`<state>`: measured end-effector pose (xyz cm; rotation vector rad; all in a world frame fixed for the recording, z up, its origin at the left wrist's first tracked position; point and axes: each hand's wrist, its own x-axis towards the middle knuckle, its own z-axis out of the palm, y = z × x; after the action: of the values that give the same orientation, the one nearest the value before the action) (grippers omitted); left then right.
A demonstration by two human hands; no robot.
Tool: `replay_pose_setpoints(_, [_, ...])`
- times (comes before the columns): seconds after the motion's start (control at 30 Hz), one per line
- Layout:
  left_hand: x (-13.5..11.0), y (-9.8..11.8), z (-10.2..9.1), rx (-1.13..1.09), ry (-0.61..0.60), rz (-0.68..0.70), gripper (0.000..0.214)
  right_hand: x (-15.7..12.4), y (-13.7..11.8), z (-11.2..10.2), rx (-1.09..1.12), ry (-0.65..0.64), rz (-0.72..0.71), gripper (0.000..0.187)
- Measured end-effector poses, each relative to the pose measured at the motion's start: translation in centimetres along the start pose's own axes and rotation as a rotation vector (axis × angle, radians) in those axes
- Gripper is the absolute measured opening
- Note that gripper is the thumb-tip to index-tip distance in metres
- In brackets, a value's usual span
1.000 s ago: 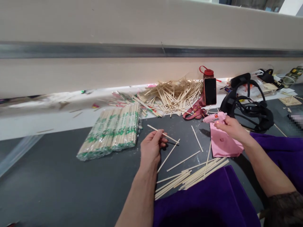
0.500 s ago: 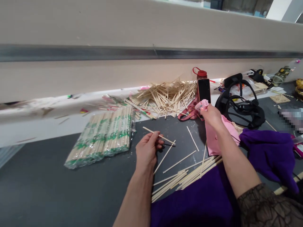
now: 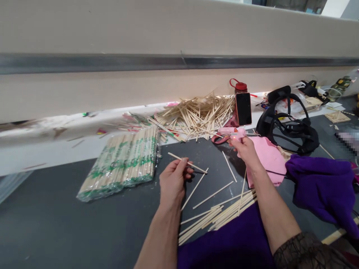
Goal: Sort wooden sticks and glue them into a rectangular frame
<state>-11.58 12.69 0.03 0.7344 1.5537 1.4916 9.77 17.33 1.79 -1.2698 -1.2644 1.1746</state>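
Note:
My left hand (image 3: 174, 180) pinches a thin bamboo stick (image 3: 187, 163) above the dark table (image 3: 56, 228). Its far end points right, over loose sticks (image 3: 221, 211) lying near my lap. My right hand (image 3: 246, 148) is closed round a pink glue gun (image 3: 232, 131), held level with its nozzle pointing left and a small red light glowing on it. A pink sheet (image 3: 268, 158) lies on the table just right of that hand.
A wrapped pack of chopsticks (image 3: 126, 158) lies at left. A heap of sticks (image 3: 198, 114), a red-capped bottle (image 3: 238, 86), a propped phone (image 3: 243, 108) and a black headset (image 3: 288, 121) are at the back. Purple cloth (image 3: 322, 186) lies right and over my lap.
My right hand lifted the glue gun off the pink sheet and carried it left, turning it level with the nozzle towards the stick. My left hand has kept the stick nearly still.

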Motion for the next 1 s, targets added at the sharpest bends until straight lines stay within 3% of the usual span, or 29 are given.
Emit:
replay_pose_setpoints(0.33, [0.4, -0.3, -0.1, 0.025, 0.002, 0.013, 0.030, 0.5, -1.1, -1.5, 0.164, 0.076, 0.049, 0.029])
replay_pose_setpoints(0.53, [0.4, -0.3, -0.1, 0.048, -0.009, 0.023, 0.030, 0.4, -3.0, -1.7, 0.110, -0.017, 0.042, 0.027])
replay_pose_setpoints(1.0, [-0.3, 0.1, -0.1, -0.014, -0.036, 0.102, 0.029, -0.2, -3.3, -1.6, 0.215, -0.160, 0.100, 0.027])
